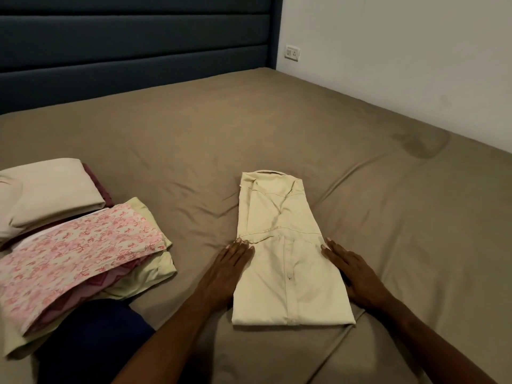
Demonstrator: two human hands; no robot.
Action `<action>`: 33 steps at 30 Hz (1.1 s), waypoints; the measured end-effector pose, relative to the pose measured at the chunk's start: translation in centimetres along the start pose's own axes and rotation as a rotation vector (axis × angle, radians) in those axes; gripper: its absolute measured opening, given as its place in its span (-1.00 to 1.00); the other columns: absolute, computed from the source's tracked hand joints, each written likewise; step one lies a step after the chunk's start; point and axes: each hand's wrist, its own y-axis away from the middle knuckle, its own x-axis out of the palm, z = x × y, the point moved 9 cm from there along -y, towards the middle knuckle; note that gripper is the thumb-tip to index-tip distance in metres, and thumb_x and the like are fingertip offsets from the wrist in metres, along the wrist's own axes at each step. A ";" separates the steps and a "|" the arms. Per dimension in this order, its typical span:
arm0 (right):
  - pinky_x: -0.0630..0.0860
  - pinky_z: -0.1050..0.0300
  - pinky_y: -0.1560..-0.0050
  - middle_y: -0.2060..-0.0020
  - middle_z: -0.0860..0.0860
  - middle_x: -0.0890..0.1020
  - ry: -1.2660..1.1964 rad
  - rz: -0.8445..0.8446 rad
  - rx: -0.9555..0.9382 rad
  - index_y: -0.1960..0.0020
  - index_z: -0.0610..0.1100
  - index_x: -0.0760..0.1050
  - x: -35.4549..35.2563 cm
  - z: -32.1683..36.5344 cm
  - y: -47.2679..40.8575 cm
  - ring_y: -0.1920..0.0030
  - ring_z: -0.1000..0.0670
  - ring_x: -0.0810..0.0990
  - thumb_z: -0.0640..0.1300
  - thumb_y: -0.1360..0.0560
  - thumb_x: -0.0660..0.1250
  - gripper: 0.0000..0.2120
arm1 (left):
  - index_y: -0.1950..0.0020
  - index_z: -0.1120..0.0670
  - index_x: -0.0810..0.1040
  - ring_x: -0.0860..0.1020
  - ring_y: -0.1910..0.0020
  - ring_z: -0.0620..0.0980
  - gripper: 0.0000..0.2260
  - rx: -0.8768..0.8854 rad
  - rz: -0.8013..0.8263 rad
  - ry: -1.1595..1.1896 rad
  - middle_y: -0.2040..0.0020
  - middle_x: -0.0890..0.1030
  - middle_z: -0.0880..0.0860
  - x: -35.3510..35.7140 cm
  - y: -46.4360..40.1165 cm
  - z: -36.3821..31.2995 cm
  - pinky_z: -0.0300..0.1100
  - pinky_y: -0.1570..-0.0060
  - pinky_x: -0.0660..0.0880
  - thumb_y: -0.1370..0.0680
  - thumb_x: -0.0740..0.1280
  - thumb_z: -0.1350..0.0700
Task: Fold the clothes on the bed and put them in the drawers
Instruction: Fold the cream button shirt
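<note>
A wide bed (194, 128) in a smooth taupe sheet, faintly creased, fills the view, with a dark padded headboard (133, 45) of horizontal panels behind. At far left lies a plump beige folded cloth (47, 189) over a maroon layer. Just beside it a pink floral garment (74, 253), thin and printed, rests on a pale green folded piece (155, 270), with a dark navy cloth (91, 342) below. The left hand (224, 275) lies flat, fingers straight, against the left edge of the cream shirt (282, 261), a long folded rectangle, collar away. The right hand (352, 275), equally flat, presses its right edge. A white wall (401, 51) carries a socket (292, 53).
</note>
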 end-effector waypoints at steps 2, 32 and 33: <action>0.24 0.03 -0.49 -0.68 0.06 0.04 0.014 0.016 0.017 -0.67 0.10 0.11 0.3 0.3 -0.2 -0.64 0.01 0.12 0.25 -0.65 0.14 -0.37 | -0.63 0.13 0.24 0.16 -0.63 0.07 -0.43 0.016 0.025 0.002 -0.63 0.22 0.11 0.5 -0.3 -0.1 -0.02 -0.57 0.05 -0.61 0.14 0.03; 0.68 -0.05 0.08 -0.13 -0.30 0.69 -1.540 -0.103 0.923 -0.28 -0.40 0.54 4.0 -4.6 -10.5 0.02 -0.20 0.72 -0.26 -0.63 0.31 -0.71 | -0.28 0.26 0.59 0.69 -0.06 0.13 -0.77 -1.066 -0.131 1.739 -0.12 0.72 0.18 2.1 -3.7 2.3 -0.05 0.04 0.63 -0.63 0.33 0.28; 0.69 -0.06 0.09 -0.15 -0.32 0.67 -1.640 -0.115 0.939 -0.28 -0.39 0.54 4.2 -4.2 -10.0 0.00 -0.22 0.71 -0.25 -0.64 0.29 -0.72 | -0.30 0.26 0.58 0.68 -0.08 0.16 -0.76 -1.081 -0.151 1.767 -0.13 0.71 0.19 2.2 -3.8 2.2 -0.04 0.03 0.63 -0.64 0.32 0.25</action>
